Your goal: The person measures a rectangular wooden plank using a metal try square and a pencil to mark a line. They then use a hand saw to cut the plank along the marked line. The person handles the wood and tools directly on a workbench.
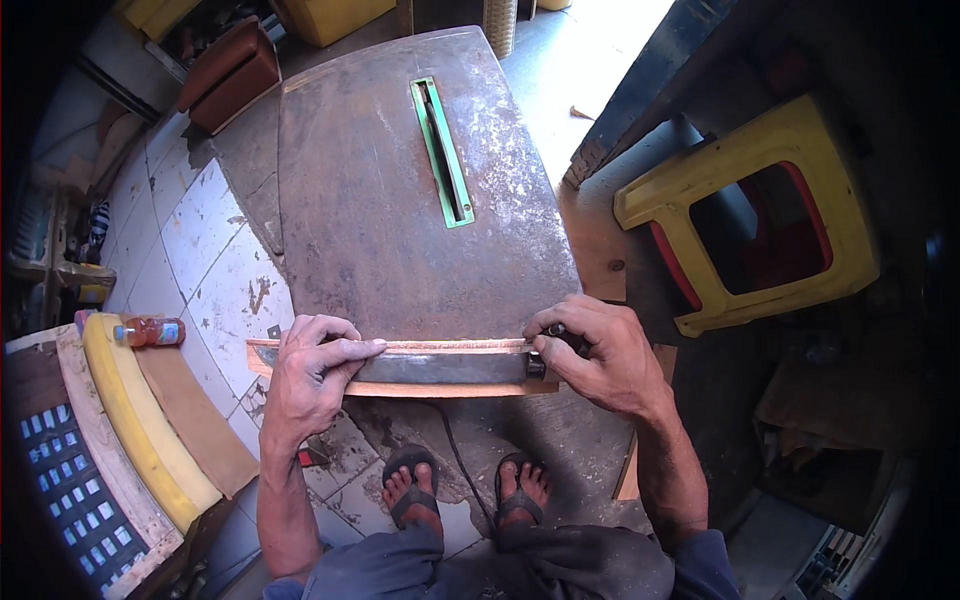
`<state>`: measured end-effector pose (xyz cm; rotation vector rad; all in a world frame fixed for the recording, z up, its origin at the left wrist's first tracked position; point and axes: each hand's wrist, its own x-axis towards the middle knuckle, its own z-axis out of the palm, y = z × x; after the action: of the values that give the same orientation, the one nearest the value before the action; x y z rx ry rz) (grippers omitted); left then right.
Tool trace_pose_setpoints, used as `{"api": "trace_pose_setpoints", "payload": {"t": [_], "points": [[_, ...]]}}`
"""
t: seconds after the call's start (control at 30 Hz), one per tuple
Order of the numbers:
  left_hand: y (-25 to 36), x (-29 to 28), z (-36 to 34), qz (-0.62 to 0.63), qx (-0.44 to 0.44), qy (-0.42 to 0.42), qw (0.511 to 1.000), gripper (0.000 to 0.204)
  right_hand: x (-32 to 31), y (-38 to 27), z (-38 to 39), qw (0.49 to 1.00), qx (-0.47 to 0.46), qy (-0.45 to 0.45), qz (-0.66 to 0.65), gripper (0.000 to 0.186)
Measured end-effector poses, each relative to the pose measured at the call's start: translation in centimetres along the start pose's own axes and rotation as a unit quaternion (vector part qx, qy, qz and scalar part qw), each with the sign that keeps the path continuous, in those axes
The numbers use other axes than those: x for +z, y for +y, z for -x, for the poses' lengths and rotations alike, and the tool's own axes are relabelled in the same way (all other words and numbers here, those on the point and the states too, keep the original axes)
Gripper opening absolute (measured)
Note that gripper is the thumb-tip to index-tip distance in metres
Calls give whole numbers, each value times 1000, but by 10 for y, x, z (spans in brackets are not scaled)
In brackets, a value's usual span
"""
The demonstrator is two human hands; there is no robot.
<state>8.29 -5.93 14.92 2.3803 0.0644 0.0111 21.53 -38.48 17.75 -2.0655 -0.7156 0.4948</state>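
Observation:
Along the near edge of a rusty metal saw table (400, 230) lies a narrow wooden strip (455, 347). My left hand (312, 375) is closed on its left part, thumb and forefinger pressed along the top. At the right end, my right hand (600, 350) has its fingers pinched around a small dark object (572, 338), partly hidden by the fingers; its kind is unclear. Below the strip runs the table's grey metal front edge (440, 369), with a paler wooden piece (450, 389) under it. A dark blade stands in the green-framed slot (462, 205) toward the far side.
A yellow plastic stool (850, 210) lies tipped on its side at right. On the left, a bottle (155, 331) rests by a curved yellow piece (130, 400) and a dark crate (75, 490). A brown bin (230, 80) stands far left. A cable (455, 455) crosses the floor between my feet.

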Motion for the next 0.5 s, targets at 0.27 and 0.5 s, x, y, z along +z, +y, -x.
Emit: {"api": "trace_pose_setpoints", "payload": {"t": [0.27,0.5], "points": [[-1,0,1,-2,1,2,1000,30,0,-1,0,1000,6,1,-8,21],[2,0,0,-1,-2,0,1000,30,1,2,1,1000,7,5,-12,21]]}}
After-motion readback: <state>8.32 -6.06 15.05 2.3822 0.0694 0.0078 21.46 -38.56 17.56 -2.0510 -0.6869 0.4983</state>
